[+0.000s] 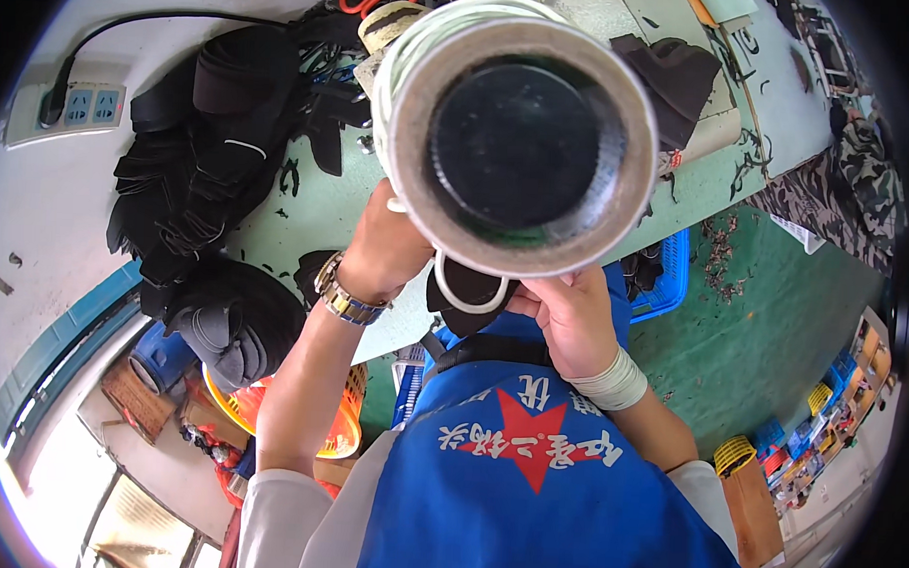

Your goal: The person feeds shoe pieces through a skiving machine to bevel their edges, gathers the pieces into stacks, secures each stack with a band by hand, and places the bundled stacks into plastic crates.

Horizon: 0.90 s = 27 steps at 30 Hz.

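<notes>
A large round cup-like vessel [618, 180] with a worn metal rim and dark inside fills the upper middle, close to the camera. White coils [383, 91] run along its left side, and a white loop [471, 307] juts out below the rim. My left hand [388, 244] is bent in at the vessel's lower left; its fingers are hidden behind the rim. On the other side, my right hand [573, 323] has thumb and fingers pinched together at the edge of a small black cut piece [459, 284]. That piece lies partly behind the loop.
Stacks of black cut pieces [203, 165] cover the table's left part. Dark pieces [672, 81] lie at the right, with scraps on the pale green tabletop [713, 188]. A blue basket [675, 282] stands at right, an orange basket [344, 430] at lower left. Wall sockets [90, 106] hold a black plug.
</notes>
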Motion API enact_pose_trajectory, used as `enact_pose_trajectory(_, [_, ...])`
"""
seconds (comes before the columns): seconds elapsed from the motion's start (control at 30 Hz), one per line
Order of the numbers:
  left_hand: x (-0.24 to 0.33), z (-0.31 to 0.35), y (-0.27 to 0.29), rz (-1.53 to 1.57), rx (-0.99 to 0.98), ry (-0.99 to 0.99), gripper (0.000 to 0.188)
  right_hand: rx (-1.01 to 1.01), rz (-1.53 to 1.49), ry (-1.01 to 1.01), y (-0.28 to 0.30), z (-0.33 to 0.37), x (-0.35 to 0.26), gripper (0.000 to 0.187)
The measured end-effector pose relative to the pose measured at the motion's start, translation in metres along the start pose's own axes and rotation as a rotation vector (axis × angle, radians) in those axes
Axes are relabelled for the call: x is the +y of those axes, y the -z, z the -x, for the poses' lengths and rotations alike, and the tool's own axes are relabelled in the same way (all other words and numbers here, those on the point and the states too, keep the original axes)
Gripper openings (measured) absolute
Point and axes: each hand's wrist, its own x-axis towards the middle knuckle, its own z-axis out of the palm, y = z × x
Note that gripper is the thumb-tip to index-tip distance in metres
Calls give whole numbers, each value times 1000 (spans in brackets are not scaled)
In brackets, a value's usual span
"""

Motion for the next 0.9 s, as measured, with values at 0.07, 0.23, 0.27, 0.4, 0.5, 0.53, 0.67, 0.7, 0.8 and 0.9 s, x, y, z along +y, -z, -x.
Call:
enact_pose_trajectory(0.07, [-8, -4, 1, -234, 28, -390, 33, 8, 8, 9, 2, 0, 0, 23])
enact_pose_trajectory(0.23, [-9, 9, 5, 670, -117, 119, 39, 12, -18, 35, 2, 5, -8, 20])
enact_pose_trajectory(0.27, [-22, 7, 18, 908, -237, 213, 36, 4, -37, 58, 2, 7, -10, 20])
enact_pose_trajectory(0.4, [-20, 13, 19, 881, -225, 217, 33, 41, 24, 361, 19, 18, -23, 19])
enact_pose_trajectory(0.5, [-6, 27, 11, 291, -144, -13, 28, 447, 719, 992, 29, 15, -75, 18])
enact_pose_trajectory(0.53, [-6, 25, 9, 28, -141, -193, 24, 611, 842, 1276, 26, 2, -93, 18])
enact_pose_trajectory(0.67, [4, 24, -3, -147, -124, -239, 21, 474, 1889, 1379, 60, -44, -126, 31])
enact_pose_trajectory(0.7, [8, 26, -1, -176, -153, -189, 21, 360, 1746, 1422, 59, -42, -111, 35])
enact_pose_trajectory(0.8, [7, 29, -5, -127, -159, -135, 23, -128, 1126, 806, 23, 0, -59, 23])
enact_pose_trajectory(0.9, [1, 33, -7, 232, -80, -161, 30, -242, 722, 169, 13, 11, -24, 22])
